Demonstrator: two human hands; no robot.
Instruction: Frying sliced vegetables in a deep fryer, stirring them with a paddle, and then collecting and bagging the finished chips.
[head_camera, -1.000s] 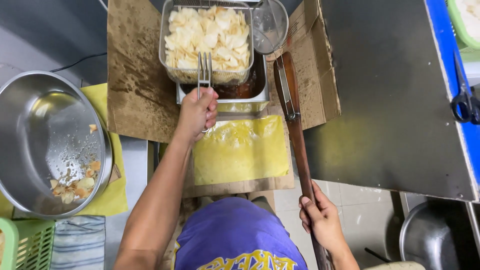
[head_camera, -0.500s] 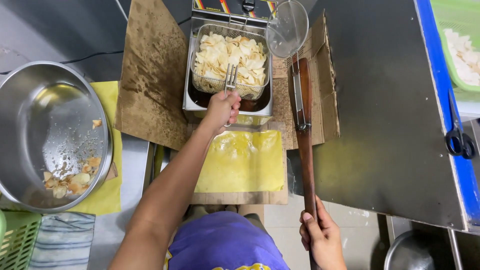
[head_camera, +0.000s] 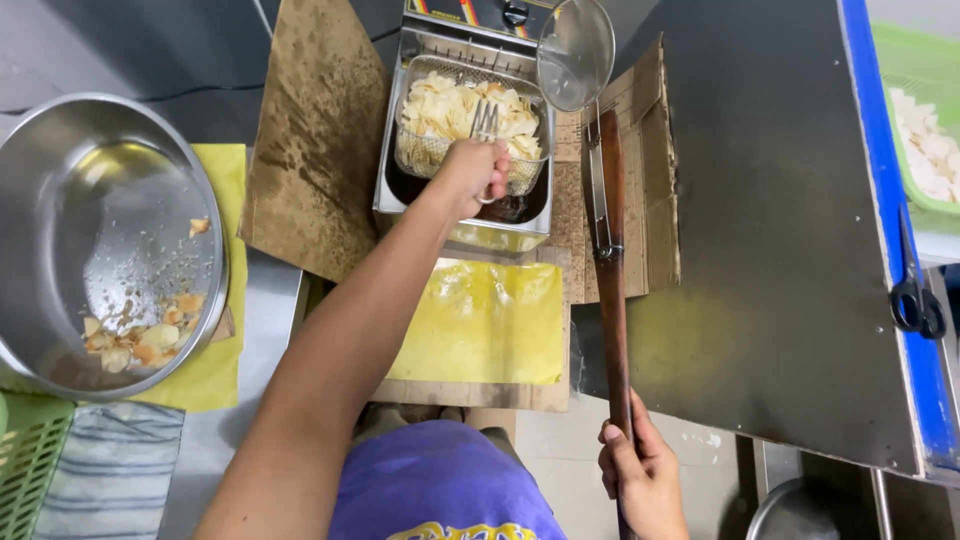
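**Two hands at the fryer**

Over the fryer (head_camera: 462, 205), the left hand (head_camera: 470, 175) is gripping the wire handle (head_camera: 485, 125) of the basket (head_camera: 470, 130), its fingers curled tight around the metal. The basket is sitting inside the fryer, and pale chips (head_camera: 450, 110) are filling it in a loose heap. Just right of the fryer, a skimmer (head_camera: 575, 55) is leaning with its round mesh head above the fryer's far right corner. Its long wooden shaft is running back toward the person, and the right hand (head_camera: 640, 475) is holding the near end with the fingers wrapped closed around it. Under and around the fryer, stained cardboard (head_camera: 315, 130) is lying flat, one sheet spreading to the left and another to the right beneath the skimmer's shaft. Just in front of the fryer, a yellow cloth (head_camera: 485, 320) is covering a board. Well left of the fryer, a big steel bowl (head_camera: 60, 200) is resting on another yellow cloth and is holding a few browned chips near its front edge. Far right of the fryer, black scissors (head_camera: 915, 295) are lying on a blue strip, and a green tray (head_camera: 900, 60) of raw slices is sitting behind them.
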